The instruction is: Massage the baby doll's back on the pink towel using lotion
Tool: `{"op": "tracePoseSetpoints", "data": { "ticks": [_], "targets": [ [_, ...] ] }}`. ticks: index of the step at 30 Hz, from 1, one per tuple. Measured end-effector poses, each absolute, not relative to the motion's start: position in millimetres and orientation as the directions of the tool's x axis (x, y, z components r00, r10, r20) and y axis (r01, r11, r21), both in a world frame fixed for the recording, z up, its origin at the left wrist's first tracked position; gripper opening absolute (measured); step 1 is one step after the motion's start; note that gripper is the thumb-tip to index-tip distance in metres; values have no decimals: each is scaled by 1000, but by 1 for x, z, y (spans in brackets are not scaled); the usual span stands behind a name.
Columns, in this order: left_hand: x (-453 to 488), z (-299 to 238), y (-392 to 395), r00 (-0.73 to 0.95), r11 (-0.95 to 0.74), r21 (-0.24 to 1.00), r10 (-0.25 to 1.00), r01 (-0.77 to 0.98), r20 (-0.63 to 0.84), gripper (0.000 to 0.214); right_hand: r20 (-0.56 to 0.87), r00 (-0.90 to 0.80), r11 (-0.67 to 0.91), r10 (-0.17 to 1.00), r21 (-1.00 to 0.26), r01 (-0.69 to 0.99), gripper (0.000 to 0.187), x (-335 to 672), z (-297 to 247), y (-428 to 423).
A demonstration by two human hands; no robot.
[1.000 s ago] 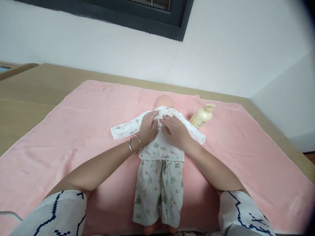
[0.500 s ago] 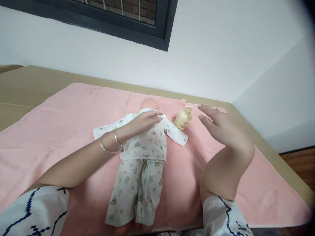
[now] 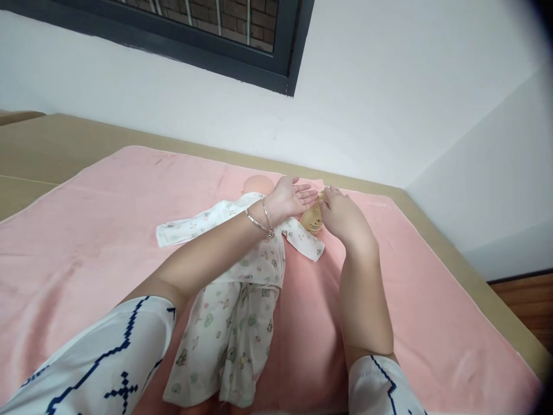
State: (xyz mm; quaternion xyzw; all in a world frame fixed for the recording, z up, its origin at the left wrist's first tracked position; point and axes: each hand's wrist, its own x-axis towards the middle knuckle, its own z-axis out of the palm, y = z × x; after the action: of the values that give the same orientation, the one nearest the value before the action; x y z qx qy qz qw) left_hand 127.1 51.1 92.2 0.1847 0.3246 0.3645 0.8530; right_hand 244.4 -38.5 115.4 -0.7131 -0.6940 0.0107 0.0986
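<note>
A doll (image 3: pixel 258 184) lies on a pink cloth, wearing a pale patterned top (image 3: pixel 259 262) and matching trousers (image 3: pixel 224 340). My left hand (image 3: pixel 290 199) hovers above the doll's shoulder with its palm turned up and fingers spread. Nothing rests in that palm, and two silver bangles circle the wrist. Beside the doll's sleeve stands a yellowish bottle (image 3: pixel 311 222), partly covered at its top by my hands. My right hand (image 3: pixel 344 218) is at the bottle's upper right, its fingers outstretched and thumb apart. Whether those fingertips touch the bottle is unclear.
The pink cloth (image 3: pixel 415 300) covers much of a wooden table (image 3: pixel 99 135). A white wall (image 3: pixel 367 104) with a dark window frame (image 3: pixel 283 63) rises behind the table, and another wall stands at right.
My left hand has moved right from over the doll's chest and turned palm up. My right hand has moved left to the top of the bottle.
</note>
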Motion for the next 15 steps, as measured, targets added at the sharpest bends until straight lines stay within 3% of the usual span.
{"op": "tracePoseSetpoints", "data": {
  "ticks": [5, 11, 15],
  "targets": [
    [121, 88, 51, 574, 672, 545, 730, -501, -372, 55, 195, 11, -1, 981, -55, 998, 43, 239, 106, -29],
    [78, 75, 46, 570, 646, 581, 746, -495, -345, 61, 310, 71, -111, 948, 112, 987, 37, 227, 104, -34],
    [33, 64, 39, 548, 621, 619, 764, -481, -340, 62, 276, 47, -109, 960, 213, 971, 34, 221, 102, -35]
  ]
}}
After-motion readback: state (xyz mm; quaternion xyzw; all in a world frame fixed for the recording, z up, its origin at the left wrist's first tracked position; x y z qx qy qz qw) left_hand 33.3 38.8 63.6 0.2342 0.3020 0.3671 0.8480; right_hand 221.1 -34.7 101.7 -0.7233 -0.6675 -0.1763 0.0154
